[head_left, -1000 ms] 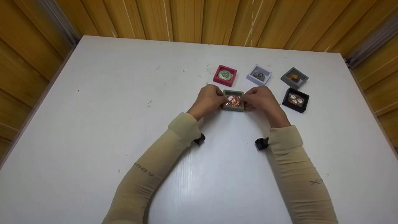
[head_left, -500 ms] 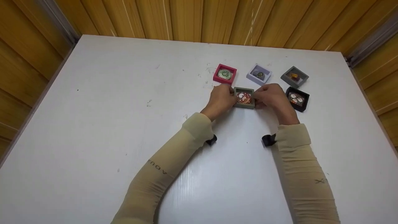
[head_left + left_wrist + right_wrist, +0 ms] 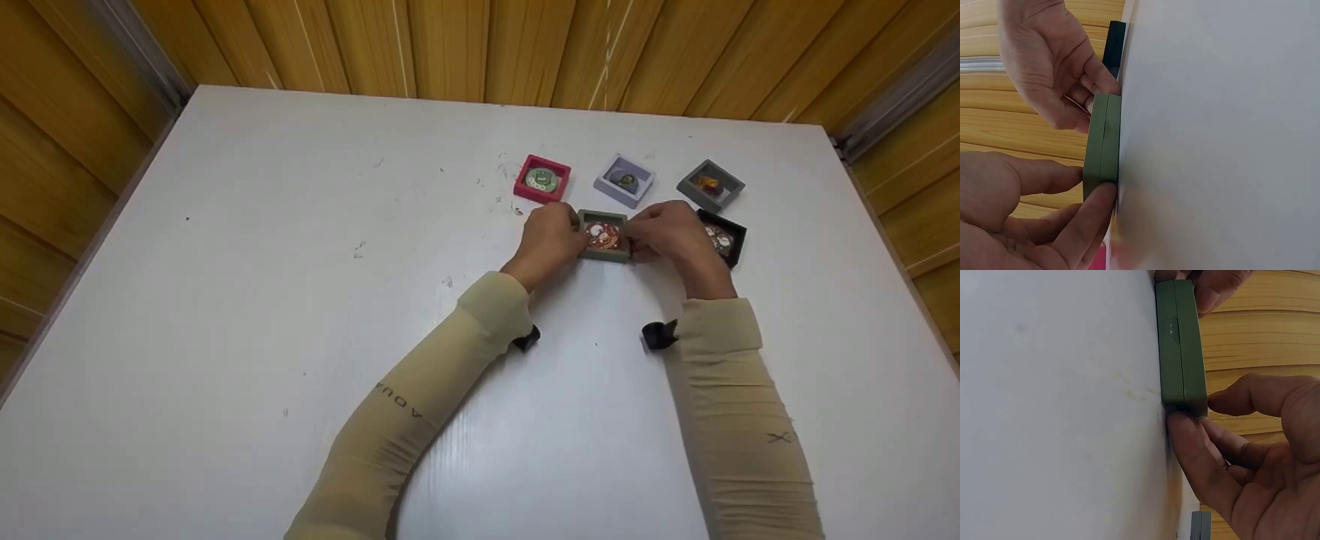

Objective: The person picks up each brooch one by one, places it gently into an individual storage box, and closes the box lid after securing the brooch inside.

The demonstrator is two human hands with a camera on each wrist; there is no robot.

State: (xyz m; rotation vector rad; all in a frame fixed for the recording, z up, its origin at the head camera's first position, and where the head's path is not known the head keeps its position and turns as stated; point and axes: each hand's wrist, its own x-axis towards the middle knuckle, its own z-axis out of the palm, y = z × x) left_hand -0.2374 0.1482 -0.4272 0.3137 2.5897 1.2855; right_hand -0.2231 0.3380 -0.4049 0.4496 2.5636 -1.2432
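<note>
A small green square display case point(image 3: 604, 256) lies on the table in the head view, a red patterned round piece point(image 3: 603, 235) showing inside. My left hand point(image 3: 550, 238) pinches its left side with thumb and fingertips. On the opposite side, my right hand point(image 3: 670, 231) grips the case by its right edge. The left wrist view shows the case point(image 3: 1102, 140) standing on edge along the tabletop, with a seam along its side. In the right wrist view, thumb and fingers of the right hand point(image 3: 1258, 444) meet the case's point(image 3: 1182, 354) near corner.
Behind the hands sit a red case point(image 3: 529, 192), a lilac case point(image 3: 616, 196) and a grey case point(image 3: 697, 196), each with a small item inside. A black case point(image 3: 738, 244) is partly covered by my right hand. The white table point(image 3: 262, 262) ends at a wood-panelled wall point(image 3: 450, 52).
Both hands have slid the green case to the right and slightly back across the table, closer to the black case. My right hand now covers part of that black case.
</note>
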